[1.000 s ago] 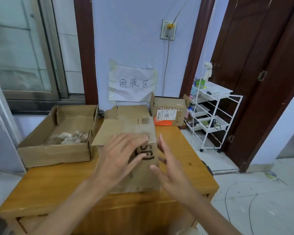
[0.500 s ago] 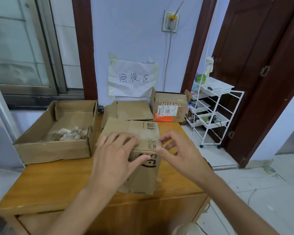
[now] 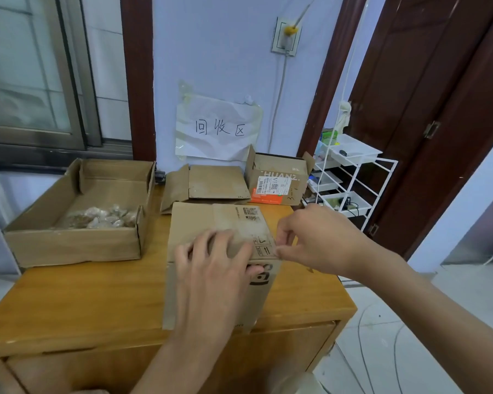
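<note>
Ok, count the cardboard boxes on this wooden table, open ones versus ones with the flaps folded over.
Open-topped cardboard boxes: 2, the packet-filled box and the labelled box
Cardboard boxes with flaps folded over: 2, the front box and the back middle box
Total: 4

L hand point(image 3: 214, 270), R hand point(image 3: 318, 241) on box point(image 3: 204, 220)

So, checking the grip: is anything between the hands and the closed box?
Nothing visible: the left hand rests on top of the cardboard box and the right hand pinches its right top edge.
</note>
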The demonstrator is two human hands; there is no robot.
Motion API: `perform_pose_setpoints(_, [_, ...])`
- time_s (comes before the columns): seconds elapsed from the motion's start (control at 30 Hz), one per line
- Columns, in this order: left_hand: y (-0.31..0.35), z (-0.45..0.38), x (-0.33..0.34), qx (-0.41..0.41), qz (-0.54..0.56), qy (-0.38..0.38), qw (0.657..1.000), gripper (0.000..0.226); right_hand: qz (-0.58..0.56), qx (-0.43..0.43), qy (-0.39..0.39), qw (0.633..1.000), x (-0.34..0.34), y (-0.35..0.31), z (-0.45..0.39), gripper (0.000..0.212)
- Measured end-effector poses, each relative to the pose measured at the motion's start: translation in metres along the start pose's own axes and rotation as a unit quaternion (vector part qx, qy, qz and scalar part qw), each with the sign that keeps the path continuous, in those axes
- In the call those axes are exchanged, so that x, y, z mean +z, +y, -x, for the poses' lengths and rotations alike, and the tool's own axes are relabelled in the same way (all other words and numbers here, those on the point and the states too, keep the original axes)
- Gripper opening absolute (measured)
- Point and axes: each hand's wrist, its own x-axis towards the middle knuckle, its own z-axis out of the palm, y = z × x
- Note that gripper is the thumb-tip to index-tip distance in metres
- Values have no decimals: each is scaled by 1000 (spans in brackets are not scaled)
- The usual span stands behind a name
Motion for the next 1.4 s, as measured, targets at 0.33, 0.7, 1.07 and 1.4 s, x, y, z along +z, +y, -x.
perform_pose_setpoints(0.33, [-2, 0, 1, -3, 14, 3, 1000, 31, 99, -34, 7, 994, -1, -15, 3, 17])
perform_pose_setpoints(0.7, [-4, 0, 0, -11, 16, 4, 1000, 32, 52, -68, -27, 996, -5, -13, -4, 14])
perform_pose_setpoints(1.07, [-3, 3, -2, -17, 30, -14, 999, 33, 118, -82, -43, 989, -4, -22, -1, 10])
perform_pose_setpoints(1.4, [-5, 4, -8, -23, 32, -33, 999, 34, -425, 144, 15, 894, 32, -12, 18, 16])
